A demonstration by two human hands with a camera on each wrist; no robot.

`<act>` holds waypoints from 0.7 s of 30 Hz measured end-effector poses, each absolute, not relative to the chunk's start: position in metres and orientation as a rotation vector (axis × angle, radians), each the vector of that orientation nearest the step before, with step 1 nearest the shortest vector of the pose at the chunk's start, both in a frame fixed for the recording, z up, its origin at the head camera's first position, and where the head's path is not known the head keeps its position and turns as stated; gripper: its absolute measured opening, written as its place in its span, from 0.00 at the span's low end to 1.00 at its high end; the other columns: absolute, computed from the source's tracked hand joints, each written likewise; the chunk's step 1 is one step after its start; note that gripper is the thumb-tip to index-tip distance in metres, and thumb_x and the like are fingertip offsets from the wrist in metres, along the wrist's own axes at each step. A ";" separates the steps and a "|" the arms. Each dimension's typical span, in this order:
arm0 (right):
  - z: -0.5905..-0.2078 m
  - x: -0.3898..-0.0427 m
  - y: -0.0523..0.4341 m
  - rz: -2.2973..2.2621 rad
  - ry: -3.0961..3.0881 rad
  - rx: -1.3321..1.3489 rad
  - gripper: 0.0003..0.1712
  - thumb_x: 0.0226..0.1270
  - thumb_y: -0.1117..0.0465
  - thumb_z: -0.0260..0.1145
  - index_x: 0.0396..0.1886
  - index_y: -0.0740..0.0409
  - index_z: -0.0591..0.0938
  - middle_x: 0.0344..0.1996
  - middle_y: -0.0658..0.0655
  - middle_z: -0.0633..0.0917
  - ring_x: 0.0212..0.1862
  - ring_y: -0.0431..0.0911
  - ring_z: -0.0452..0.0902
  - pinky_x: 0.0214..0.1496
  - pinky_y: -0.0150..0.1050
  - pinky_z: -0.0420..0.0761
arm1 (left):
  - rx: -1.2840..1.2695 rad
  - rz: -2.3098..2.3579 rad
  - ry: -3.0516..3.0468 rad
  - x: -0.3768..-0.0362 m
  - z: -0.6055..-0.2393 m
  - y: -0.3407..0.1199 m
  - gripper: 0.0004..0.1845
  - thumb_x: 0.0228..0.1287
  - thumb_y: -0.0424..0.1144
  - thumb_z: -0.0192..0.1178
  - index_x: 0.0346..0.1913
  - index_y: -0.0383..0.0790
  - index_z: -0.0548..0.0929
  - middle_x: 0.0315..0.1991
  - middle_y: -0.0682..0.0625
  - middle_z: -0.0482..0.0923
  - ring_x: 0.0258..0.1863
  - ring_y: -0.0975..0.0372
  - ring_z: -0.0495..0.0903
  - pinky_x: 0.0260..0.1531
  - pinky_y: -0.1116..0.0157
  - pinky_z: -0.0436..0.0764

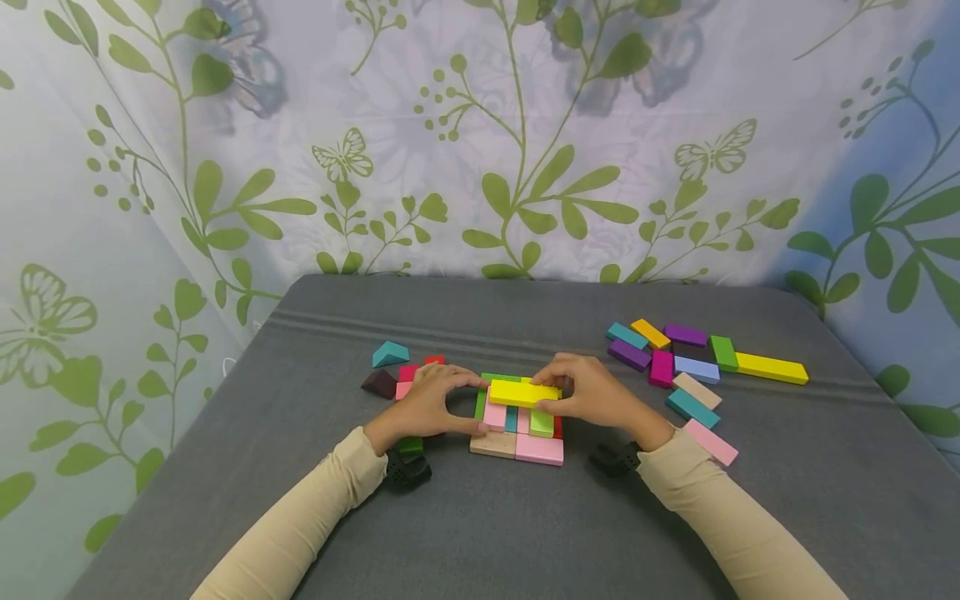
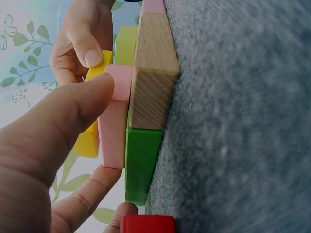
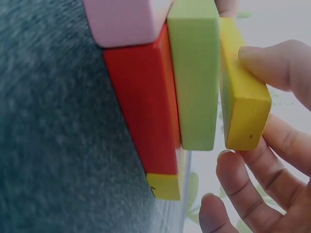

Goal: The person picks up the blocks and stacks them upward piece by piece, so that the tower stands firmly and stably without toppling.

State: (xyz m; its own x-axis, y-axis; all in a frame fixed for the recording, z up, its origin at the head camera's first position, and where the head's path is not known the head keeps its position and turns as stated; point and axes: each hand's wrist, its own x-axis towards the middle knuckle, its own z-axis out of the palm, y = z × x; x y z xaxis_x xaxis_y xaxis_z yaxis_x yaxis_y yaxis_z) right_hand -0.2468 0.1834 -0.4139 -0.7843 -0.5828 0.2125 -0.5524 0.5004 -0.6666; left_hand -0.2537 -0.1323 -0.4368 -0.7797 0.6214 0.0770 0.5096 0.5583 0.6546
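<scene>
A low stack of coloured blocks (image 1: 517,425) sits mid-table on the grey cloth (image 1: 480,533). A long yellow block (image 1: 523,392) lies across its top. My right hand (image 1: 543,393) pinches that yellow block (image 3: 243,97) at its right end, thumb (image 3: 277,65) on the near side and fingers (image 3: 243,179) behind. My left hand (image 1: 483,406) pinches a pink block (image 2: 114,121) lengthwise under the yellow block's (image 2: 90,141) left end. Below lie a natural wood block (image 2: 153,73), a green block (image 2: 141,165), a light green block (image 3: 194,73) and a red block (image 3: 146,111).
Several loose blocks (image 1: 675,367) lie at the right, including a long yellow one (image 1: 771,367). A teal wedge (image 1: 390,354) and a dark brown block (image 1: 378,383) sit left of the stack. A leaf-patterned backdrop (image 1: 480,150) closes off the table's far edge.
</scene>
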 end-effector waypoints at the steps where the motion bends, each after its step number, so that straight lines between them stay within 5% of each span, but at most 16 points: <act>1: -0.414 -0.247 0.182 -1.169 2.684 -1.016 0.18 0.65 0.64 0.81 0.52 0.67 0.91 0.36 0.50 0.84 0.38 0.48 0.78 0.41 0.40 0.82 | 0.961 1.024 2.629 -0.254 -0.437 -0.132 0.37 0.60 0.52 0.81 0.71 0.43 0.84 0.70 0.42 0.78 0.72 0.43 0.70 0.74 0.34 0.50; 21: -0.414 -0.246 0.176 -1.093 2.690 -0.971 0.18 0.69 0.61 0.79 0.54 0.65 0.89 0.48 0.58 0.91 0.42 0.45 0.80 0.44 0.41 0.85 | 0.953 0.989 2.648 -0.254 -0.437 -0.132 0.39 0.60 0.53 0.80 0.73 0.42 0.82 0.71 0.42 0.77 0.73 0.43 0.69 0.74 0.35 0.50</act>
State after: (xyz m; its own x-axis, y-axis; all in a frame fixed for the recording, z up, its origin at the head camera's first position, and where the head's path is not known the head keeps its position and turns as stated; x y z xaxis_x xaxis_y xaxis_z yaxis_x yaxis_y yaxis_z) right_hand -0.2457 0.1756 -0.4135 -0.7960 -0.5849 0.1559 -0.5278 0.5445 -0.6519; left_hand -0.2540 -0.1315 -0.4368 -0.7845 0.6161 0.0705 0.5115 0.5786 0.6354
